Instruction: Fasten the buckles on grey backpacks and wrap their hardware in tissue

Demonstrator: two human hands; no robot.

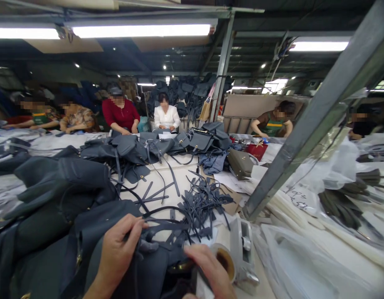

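My left hand (119,249) is closed, thumb and forefinger pinched together on a dark blue-grey leather strap. Below the hands lies a dark leather bag (150,268), partly out of the frame, with a brass-coloured metal part near its opening. On the bag's right side my right hand (210,265) is closed at its edge, with the fingertips touching the leather; its lower fingers are cut off by the frame. A heap of short straps with buckles (204,199) lies just beyond the hands. More dark bags (67,187) are piled to my left.
A tape dispenser (242,257) with a tape roll stands at my right. A slanting metal post (304,124) rises past the table. Clear plastic sheeting (310,261) covers the right side. Finished-looking bags (198,141) form a row across the table, and several co-workers sit behind it.
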